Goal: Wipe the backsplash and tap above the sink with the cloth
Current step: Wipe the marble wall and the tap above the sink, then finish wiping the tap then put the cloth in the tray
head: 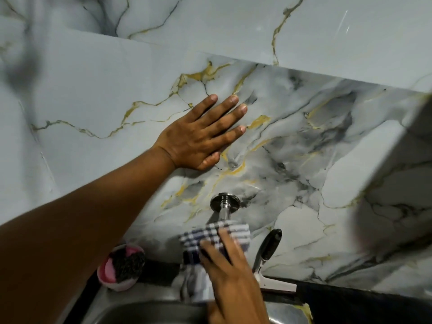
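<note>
Left hand point(198, 139) lies flat on the backsplash point(304, 141), fingers straight and spread, holding nothing. It is probably bracing the person while they lean over the sink point(140, 312). Right hand point(231, 272) is below it and grips the checked cloth point(210, 235), fingers closed over the fabric. The cloth is bunched against the tap point(225, 206) just under its round wall plate, with a loose end hanging below the hand. The hand is blurred, so the exact finger wrap is unclear. The step looks like wiping the tap stem, and the wall above the hand is likely still to do. A pink bowl point(109, 270) with a dark scrubber point(128, 263) sits left of the right hand. A black-handled squeegee point(268, 249) leans on the wall just to its right, near enough to get knocked.
</note>
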Demonstrator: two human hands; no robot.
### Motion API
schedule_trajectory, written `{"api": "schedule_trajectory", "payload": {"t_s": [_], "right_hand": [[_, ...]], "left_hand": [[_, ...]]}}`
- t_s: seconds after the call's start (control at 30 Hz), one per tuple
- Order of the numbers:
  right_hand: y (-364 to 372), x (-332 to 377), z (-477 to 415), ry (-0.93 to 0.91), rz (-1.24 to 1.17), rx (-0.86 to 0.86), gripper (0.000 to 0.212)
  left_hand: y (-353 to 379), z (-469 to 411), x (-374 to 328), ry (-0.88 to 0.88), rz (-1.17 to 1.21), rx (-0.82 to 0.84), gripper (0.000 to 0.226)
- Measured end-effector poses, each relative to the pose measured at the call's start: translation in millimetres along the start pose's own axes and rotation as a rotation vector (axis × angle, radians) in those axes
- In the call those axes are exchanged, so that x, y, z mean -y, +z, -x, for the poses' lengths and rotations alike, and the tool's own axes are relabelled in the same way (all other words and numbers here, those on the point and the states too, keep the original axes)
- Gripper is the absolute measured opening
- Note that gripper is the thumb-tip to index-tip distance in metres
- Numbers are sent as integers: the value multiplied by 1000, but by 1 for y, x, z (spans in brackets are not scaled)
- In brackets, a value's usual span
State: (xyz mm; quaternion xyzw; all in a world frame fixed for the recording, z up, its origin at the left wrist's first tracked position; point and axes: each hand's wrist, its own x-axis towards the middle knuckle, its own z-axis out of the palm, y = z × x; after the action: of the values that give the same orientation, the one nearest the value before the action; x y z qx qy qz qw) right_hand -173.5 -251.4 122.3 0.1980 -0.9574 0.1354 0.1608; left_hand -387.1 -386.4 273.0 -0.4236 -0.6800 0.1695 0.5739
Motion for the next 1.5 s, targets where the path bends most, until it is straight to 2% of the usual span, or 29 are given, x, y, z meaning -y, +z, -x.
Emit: {"api": "schedule_trajectory", "payload": {"t_s": [0.07,0.13,0.27,0.3,0.33,0.37,0.4,0.43,0.47,0.5,0.53,0.57,0.6,0.67,0.7,0.77,0.8,0.83,0.87,0.93,1.0,1.13,1.27,1.37,1.43,1.5], "right_hand": [[-8,-5,-35,103,-91,-68,66],[-23,-6,-69,217,-144,-60,60],[-13,-2,-38,171,-163,-16,65],[-8,6,-21,136,-139,-57,58],[-4,14,-7,133,-141,-46,38],[-9,17,1,198,-243,-15,47],[-8,18,7,189,-277,-28,74],[-9,18,13,131,-191,-26,82],[-10,15,17,102,-126,14,72],[-16,9,23,124,-182,24,53],[-29,1,30,186,-315,46,40],[-39,-11,40,314,-538,23,37],[-52,-14,41,453,-762,83,31],[-81,-29,51,670,-1131,-30,17],[-94,-37,62,762,-1280,-128,16],[-114,-54,99,841,-1444,-219,19],[-120,-62,117,846,-1518,-208,25],[-129,-69,144,861,-1585,-205,31],[-134,-75,166,901,-1631,-194,34],[-135,-89,203,1027,-1639,-185,34],[-135,-108,234,1162,-1632,-185,31],[-132,-165,300,1392,-1501,-127,24],[-114,-235,348,1483,-1209,-113,23],[-85,-276,372,1576,-1161,-119,17],[-66,-295,384,1616,-1107,-103,11],[-48,-308,396,1657,-1015,-103,23]], "left_hand": [[0,-1,0,11,5,-3,68],[-2,1,-1,5,9,7,67],[2,3,0,16,9,6,67],[2,3,-1,16,15,10,67],[2,2,-3,20,24,9,67],[1,2,-3,20,35,16,66],[0,2,-3,20,42,22,65],[-3,1,-3,12,50,39,65],[-7,0,-5,-12,67,53,64],[-13,-1,-9,-57,101,77,63],[-22,-4,-18,-123,148,112,61],[-32,-7,-32,-208,208,161,56],[-43,-9,-48,-308,298,214,48],[-69,-11,-89,-612,655,322,31],[-84,-11,-112,-854,962,385,29],[-111,-9,-157,-1418,1688,520,55],[-123,-7,-181,-1616,2030,603,70],[-136,-10,-209,-1710,2267,687,79],[-149,-13,-234,-1761,2382,771,77],[-171,-22,-283,-1720,2421,918,46],[-188,-39,-335,-1669,2327,1012,19],[-195,-78,-428,-1867,2121,1078,26],[-182,-106,-503,-1896,1981,1129,24],[-165,-120,-551,-1978,1977,1137,28],[-155,-123,-574,-1962,1879,1217,27],[-147,-121,-591,-1900,1791,1318,32]]}}
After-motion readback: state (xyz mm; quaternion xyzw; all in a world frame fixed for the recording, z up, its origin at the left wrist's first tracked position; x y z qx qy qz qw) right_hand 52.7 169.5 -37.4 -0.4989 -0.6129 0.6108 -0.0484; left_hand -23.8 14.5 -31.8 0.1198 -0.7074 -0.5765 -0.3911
